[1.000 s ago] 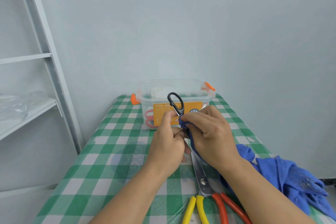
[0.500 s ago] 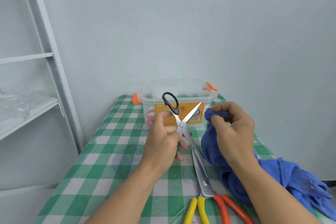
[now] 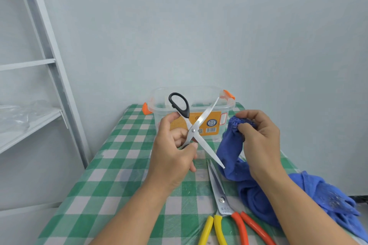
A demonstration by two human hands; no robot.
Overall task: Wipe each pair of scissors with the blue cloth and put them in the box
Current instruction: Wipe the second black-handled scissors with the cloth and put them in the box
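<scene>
My left hand (image 3: 172, 151) grips black-handled scissors (image 3: 194, 128) in the air, blades spread wide in an X, one handle loop above my fingers. My right hand (image 3: 258, 141) pinches a bunched part of the blue cloth (image 3: 231, 151) just right of the blades, apart from them. The rest of the cloth trails over the table's right side. Behind the scissors stands the clear plastic box (image 3: 159, 95) with orange latches and an orange label. Another pair with yellow and orange handles (image 3: 219, 191) lies on the table near me.
A green-and-white checked cloth covers the table (image 3: 111, 165), which ends at a pale wall behind the box. A white metal shelf frame (image 3: 49, 61) stands to the left, with clear plastic on one shelf.
The black scissors have opened wider and risen slightly. My right hand with the cloth came off the blades and moved right, and now holds the cloth bunched beside them.
</scene>
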